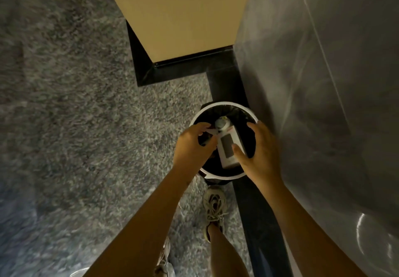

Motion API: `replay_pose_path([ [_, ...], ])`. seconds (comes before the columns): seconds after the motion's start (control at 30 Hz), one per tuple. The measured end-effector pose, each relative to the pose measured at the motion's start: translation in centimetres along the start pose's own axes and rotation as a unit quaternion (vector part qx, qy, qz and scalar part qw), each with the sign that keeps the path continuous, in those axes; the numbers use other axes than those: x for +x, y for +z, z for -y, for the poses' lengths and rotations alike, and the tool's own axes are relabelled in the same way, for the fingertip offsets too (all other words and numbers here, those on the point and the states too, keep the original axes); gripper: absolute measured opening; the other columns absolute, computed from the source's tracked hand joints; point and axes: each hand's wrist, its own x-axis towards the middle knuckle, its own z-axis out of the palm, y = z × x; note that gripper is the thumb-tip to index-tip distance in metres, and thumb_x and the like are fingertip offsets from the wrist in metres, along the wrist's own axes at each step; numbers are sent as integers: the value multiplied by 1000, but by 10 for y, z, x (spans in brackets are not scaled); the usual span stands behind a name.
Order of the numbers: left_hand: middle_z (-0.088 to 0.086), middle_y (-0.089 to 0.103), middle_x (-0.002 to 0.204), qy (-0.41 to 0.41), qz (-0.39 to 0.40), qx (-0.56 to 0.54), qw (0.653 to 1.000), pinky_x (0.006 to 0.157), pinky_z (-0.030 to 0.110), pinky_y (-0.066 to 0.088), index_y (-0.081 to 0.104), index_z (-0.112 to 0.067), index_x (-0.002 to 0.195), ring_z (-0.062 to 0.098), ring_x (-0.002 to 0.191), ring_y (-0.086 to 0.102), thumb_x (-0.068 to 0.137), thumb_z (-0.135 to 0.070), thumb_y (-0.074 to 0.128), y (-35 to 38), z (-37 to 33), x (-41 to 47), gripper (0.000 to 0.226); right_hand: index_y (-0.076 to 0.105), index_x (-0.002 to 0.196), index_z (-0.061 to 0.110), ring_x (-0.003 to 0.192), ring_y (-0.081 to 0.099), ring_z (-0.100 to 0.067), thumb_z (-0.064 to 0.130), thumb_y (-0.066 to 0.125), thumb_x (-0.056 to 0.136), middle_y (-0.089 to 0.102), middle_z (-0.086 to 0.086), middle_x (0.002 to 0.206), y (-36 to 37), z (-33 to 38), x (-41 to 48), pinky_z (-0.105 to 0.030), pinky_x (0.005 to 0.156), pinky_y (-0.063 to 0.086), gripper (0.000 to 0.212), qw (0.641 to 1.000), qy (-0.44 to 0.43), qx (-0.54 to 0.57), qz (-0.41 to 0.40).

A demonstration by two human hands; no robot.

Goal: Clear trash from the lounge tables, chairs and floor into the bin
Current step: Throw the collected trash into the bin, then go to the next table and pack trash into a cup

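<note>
The person's two bare forearms (138,222) reached down from the camera, with a laced shoe (213,209) on the floor between them. Grey speckled carpet (64,103) filled the left of the view.

The left hand (192,147) hung over the near-left part of the bin's mouth. Its fingers (203,126) were curled round a small dark scrap (206,138) with a pale edge, too blurred to name.

The round bin (224,177), with a white rim and a black liner, stood on the floor against the dark skirting (226,82). Directly over its opening was a white carton (226,147), tilted, with its far end pointing down into the liner. A grey rounded shape lay at that far end; it could not be told whether it was part of the carton or other trash.

The right hand (261,153) gripped the carton, with the thumb pressed on its face and the fingers wrapped behind. The grey wall (323,103) rose just to the right.

The step appeared to be the drop itself. Both pieces already sat inside the rim's outline, so opening both hands should be enough. It would help to lower the carton a little so that it slid in end-first and did not catch the rim. The light scrap could flutter onto the carpet, so it was best let go low.
</note>
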Motion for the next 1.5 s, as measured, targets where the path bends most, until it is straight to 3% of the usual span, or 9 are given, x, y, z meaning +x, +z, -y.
replay_pose_path([
  [0.1,2,68,102,33,-26,-18,999,74,10,43,65,-12,109,12,91,62,82,-25,69,-34,-18,1,30,51,126,4,120,49,-27,22,69,81,54,-13,129,-16,33,13,-31,99,38,51,998,-50,40,-14],
  [0.27,-4,64,104,69,-71,-36,994,78,6,39,61,-16,114,2,92,54,86,-27,64,-115,-45,-6,31,51,127,11,120,45,-13,25,63,86,53,-4,129,-44,110,32,-25,100,33,45,987,-142,80,-8],
  [0.37,-3,64,105,70,-121,-25,990,80,12,41,60,-17,117,4,94,56,86,-28,63,-180,-61,-19,33,53,124,7,118,50,-20,20,65,84,56,-8,125,-63,173,37,-29,98,38,44,972,-212,97,-12],
  [0.5,-8,62,102,72,-201,-18,977,76,6,39,58,-21,120,1,94,56,86,-35,62,-278,-81,-55,37,54,121,2,111,56,-28,16,69,81,59,-14,121,-84,277,33,-32,94,42,45,941,-322,100,3],
  [0.63,-10,62,100,80,-276,25,957,79,19,45,55,-23,120,2,95,57,81,-45,55,-379,-97,-109,45,55,122,6,111,56,-24,28,63,81,59,-9,122,-98,392,7,-32,93,42,47,895,-424,133,26],
  [1.03,-12,65,93,4,-562,49,826,77,22,48,58,-23,112,-2,85,59,76,-45,55,-591,-83,-361,43,58,117,2,96,62,-31,23,67,76,63,-13,111,-83,675,-168,-47,83,50,47,723,-644,219,118],
  [1.17,-19,64,88,-32,-645,59,761,71,10,43,56,-31,106,-4,81,58,76,-43,58,-629,-72,-440,32,57,118,5,100,61,-27,17,72,78,62,-10,114,-73,734,-234,-37,86,48,45,669,-676,262,162],
  [1.37,-6,68,80,-82,-707,55,701,70,35,52,60,-23,99,10,75,64,81,-25,65,-668,-55,-541,19,55,121,8,102,59,-24,14,73,78,61,-8,118,-59,787,-314,-33,85,45,47,637,-691,268,211],
  [1.5,-7,65,78,-114,-730,53,671,70,29,51,57,-28,93,6,70,61,81,-17,68,-684,-44,-586,21,55,119,6,101,60,-29,12,72,78,60,-11,117,-42,807,-350,-37,84,46,45,623,-694,264,245],
])
